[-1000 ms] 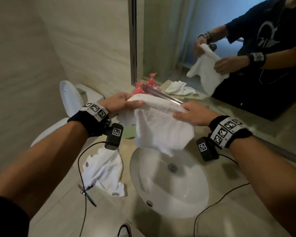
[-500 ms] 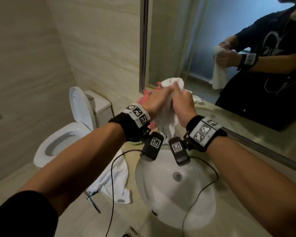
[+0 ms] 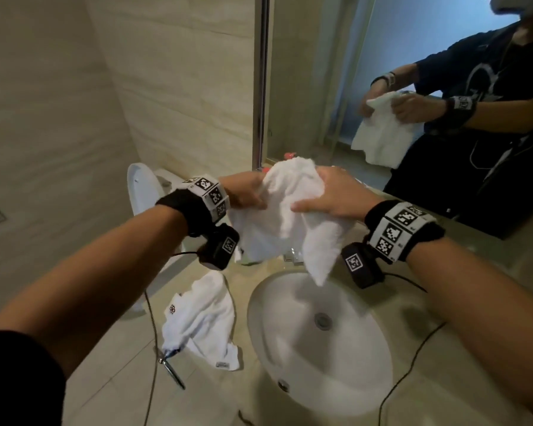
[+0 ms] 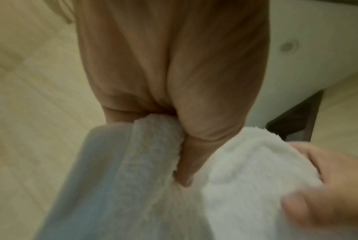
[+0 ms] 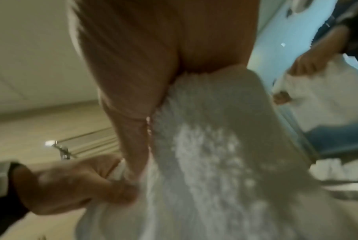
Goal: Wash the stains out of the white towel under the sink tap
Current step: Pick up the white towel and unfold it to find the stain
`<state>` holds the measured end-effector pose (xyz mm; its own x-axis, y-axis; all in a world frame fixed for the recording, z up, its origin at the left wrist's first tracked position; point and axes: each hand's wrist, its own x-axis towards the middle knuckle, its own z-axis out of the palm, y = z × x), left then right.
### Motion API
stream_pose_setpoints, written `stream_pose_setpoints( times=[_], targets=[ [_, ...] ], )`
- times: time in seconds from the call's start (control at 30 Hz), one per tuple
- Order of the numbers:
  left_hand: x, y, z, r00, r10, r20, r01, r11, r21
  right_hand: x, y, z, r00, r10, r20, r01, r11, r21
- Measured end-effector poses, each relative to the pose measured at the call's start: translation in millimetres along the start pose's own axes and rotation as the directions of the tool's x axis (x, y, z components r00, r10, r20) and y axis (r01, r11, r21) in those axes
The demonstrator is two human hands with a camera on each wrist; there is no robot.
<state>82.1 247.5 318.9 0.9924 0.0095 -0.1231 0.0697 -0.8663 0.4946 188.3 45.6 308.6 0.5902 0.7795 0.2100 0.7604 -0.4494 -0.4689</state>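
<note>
The white towel [image 3: 285,210] is nubbly, matt terry cloth, the sink [image 3: 345,364] glossy smooth ceramic with a metal drain [image 3: 323,320], and the worktop [image 3: 130,379] polished beige stone, faintly veined.

left hand [image 3: 243,192]: raised, fingers curled, gripping cloth | right hand [image 3: 333,195]: raised alongside, thumb and fingers clamped on cloth

Tap [image 3: 291,256] almost fully hidden behind the hanging towel [image 3: 285,210], only a chrome sliver shows. Left hand [image 3: 243,192] fingertips buried in the cloth; right hand [image 3: 326,195] fingers wrap over the far side, out of sight. Stains can't be made out. Both wrist views motion-blurred. Pink item [image 3: 290,155] at the mirror edge mostly covered, can't identify.
</note>
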Motion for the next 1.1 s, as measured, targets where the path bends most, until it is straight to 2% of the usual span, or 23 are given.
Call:
stream_pose_setpoints(
  times=[0.07, 0.13, 0.17, 0.2, 0.27, 0.3, 0.37, 0.4, 0.43, 0.47, 0.53, 0.6, 0.63, 0.73, 0.77, 0.83, 0.87, 0.9, 0.93, 0.97, 1.0, 1.03, 1.1],
  targets=[
    [-1.0, -15.6, -3.8, 0.997, -0.047, -0.054, 0.05, 0.996, 0.068, -2.8, 14.1, -4.0, 0.992, 0.025, 0.123, 0.01, 0.961, -0.276],
    [-2.2, -32.3, -5.4, 0.992, -0.088, -0.094, 0.09, 0.996, 0.015, -9.8, 33.5, -3.0, 0.984, 0.112, 0.136, -0.065, 0.947, -0.313],
    [-3.4, -37.9, -4.3, 0.99, -0.105, -0.098, 0.098, 0.992, -0.073, -15.1, 43.8, -1.9, 0.982, 0.155, 0.109, -0.13, 0.969, -0.212],
    [-4.1, -41.0, -1.7, 0.987, -0.124, -0.101, 0.102, 0.975, -0.198, -21.0, 49.3, -0.9, 0.972, 0.223, 0.066, -0.223, 0.975, -0.018],
    [-4.3, -35.8, 7.2, 0.976, -0.178, -0.124, 0.099, 0.873, -0.478, -28.9, 52.7, 7.2, 0.931, 0.363, -0.031, -0.323, 0.862, 0.39],
    [-3.1, -28.6, 12.4, 0.97, -0.203, -0.134, 0.088, 0.806, -0.585, -29.7, 49.9, 14.6, 0.901, 0.422, -0.099, -0.316, 0.795, 0.517],
    [4.3, -11.1, 20.7, 0.969, -0.226, -0.102, 0.069, 0.642, -0.763, -27.2, 29.9, 37.0, 0.84, 0.482, -0.249, -0.239, 0.741, 0.628],
    [8.6, -0.2, 24.9, 0.973, -0.22, -0.071, 0.061, 0.541, -0.839, -23.8, 14.3, 49.3, 0.827, 0.479, -0.294, -0.192, 0.732, 0.654],
    [13.0, 11.7, 29.8, 0.976, -0.212, -0.052, 0.051, 0.455, -0.889, -19.7, -1.6, 59.0, 0.834, 0.454, -0.313, -0.152, 0.735, 0.66],
    [18.4, 22.4, 34.7, 0.972, -0.228, -0.06, 0.043, 0.42, -0.907, -14.3, -15.1, 65.0, 0.847, 0.423, -0.321, -0.123, 0.744, 0.657],
    [22.5, 40.6, 43.2, 0.946, -0.304, -0.114, 0.048, 0.48, -0.876, -4.0, -30.1, 63.9, 0.82, 0.458, -0.343, -0.136, 0.738, 0.661],
    [20.8, 53.0, 49.7, 0.955, -0.277, -0.103, 0.047, 0.487, -0.872, 2.2, -27.2, 57.1, 0.748, 0.569, -0.34, -0.214, 0.692, 0.689],
    [18.6, 55.9, 50.0, 0.964, -0.248, -0.098, 0.037, 0.489, -0.871, 1.5, -25.3, 57.5, 0.742, 0.578, -0.339, -0.229, 0.694, 0.683],
    [13.9, 51.4, 46.2, 0.952, -0.27, -0.148, 0.025, 0.547, -0.836, -3.6, -24.6, 71.2, 0.806, 0.457, -0.377, -0.152, 0.775, 0.614],
    [10.6, 50.6, 48.1, 0.96, -0.252, -0.123, 0.028, 0.522, -0.853, -4.6, -22.5, 71.6, 0.81, 0.449, -0.378, -0.156, 0.785, 0.6],
    [5.0, 52.7, 52.6, 0.99, -0.136, -0.033, 0.032, 0.454, -0.891, -4.2, -14.1, 59.5, 0.793, 0.502, -0.347, -0.225, 0.769, 0.598],
    [2.8, 52.3, 53.5, 0.998, -0.067, -0.007, 0.027, 0.485, -0.874, -4.4, -8.4, 51.0, 0.799, 0.509, -0.319, -0.252, 0.766, 0.591],
    [1.9, 49.2, 50.9, 1.0, -0.013, 0.007, 0.013, 0.611, -0.791, -6.7, -3.4, 44.1, 0.822, 0.489, -0.294, -0.26, 0.779, 0.57],
    [2.1, 45.2, 45.3, 0.999, 0.027, 0.021, -0.009, 0.785, -0.619, -8.3, -0.8, 39.0, 0.858, 0.433, -0.275, -0.245, 0.817, 0.522],
    [3.7, 38.6, 39.3, 0.998, 0.034, 0.044, -0.015, 0.929, -0.369, -10.1, 0.5, 36.1, 0.899, 0.354, -0.256, -0.213, 0.867, 0.45],
    [5.5, 30.0, 35.6, 0.998, 0.005, 0.059, 0.001, 0.996, -0.094, -13.3, 1.1, 33.7, 0.938, 0.267, -0.22, -0.173, 0.913, 0.37],
    [4.0, 22.3, 33.4, 0.998, -0.023, 0.059, 0.015, 0.992, 0.127, -16.8, 2.6, 30.8, 0.97, 0.186, -0.159, -0.136, 0.951, 0.278],
    [0.2, 8.2, 34.8, 0.998, -0.033, 0.05, 0.013, 0.934, 0.358, -22.0, 11.6, 21.0, 0.997, 0.07, -0.019, -0.069, 0.997, 0.043]
  ],
)
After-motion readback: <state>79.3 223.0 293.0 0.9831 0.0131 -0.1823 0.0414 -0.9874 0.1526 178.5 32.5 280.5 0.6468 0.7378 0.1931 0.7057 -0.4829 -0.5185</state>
